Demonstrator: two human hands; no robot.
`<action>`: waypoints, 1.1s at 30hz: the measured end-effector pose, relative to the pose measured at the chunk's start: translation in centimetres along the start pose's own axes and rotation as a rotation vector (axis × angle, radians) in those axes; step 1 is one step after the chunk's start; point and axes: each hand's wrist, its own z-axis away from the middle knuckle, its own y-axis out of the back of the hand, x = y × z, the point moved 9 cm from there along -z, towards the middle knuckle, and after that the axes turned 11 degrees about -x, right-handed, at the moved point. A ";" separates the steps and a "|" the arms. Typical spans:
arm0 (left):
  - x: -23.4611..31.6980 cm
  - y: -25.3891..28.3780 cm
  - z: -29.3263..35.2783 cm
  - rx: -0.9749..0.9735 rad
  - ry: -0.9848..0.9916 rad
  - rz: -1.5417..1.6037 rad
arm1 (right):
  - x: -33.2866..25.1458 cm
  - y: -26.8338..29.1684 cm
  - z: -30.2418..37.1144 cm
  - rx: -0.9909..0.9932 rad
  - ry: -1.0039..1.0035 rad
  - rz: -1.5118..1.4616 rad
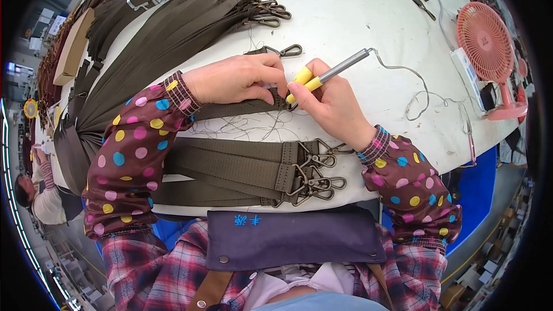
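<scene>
My left hand (236, 78) presses down on an olive webbing strap (230, 108) lying across the white table, fingers near its stitched end. My right hand (328, 103) grips a pen-like tool with a yellow grip and a metal shaft (334, 71), its tip touching the strap end by my left fingertips. A thin grey cord (415, 80) runs from the tool's back end toward the right. A metal snap hook (288, 52) lies just beyond my left hand. Loose thread ends (247, 129) lie under the strap.
Several finished straps with metal hooks (305, 173) lie near the table's front edge. A large pile of straps (173, 29) fans out at the back left. A pink desk fan (489, 46) stands at the right. Another person (40, 190) sits far left.
</scene>
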 end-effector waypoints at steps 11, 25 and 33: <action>-0.5 -0.5 -0.7 -0.072 -0.024 -0.055 | 0.1 -0.3 0.0 -0.017 -0.014 0.014; -1.0 -0.5 -0.1 0.052 0.072 -0.069 | -0.1 -0.5 -0.1 -0.028 -0.007 0.119; -1.0 -0.5 0.0 0.067 0.077 -0.065 | -0.1 -0.5 -0.2 -0.029 -0.005 0.133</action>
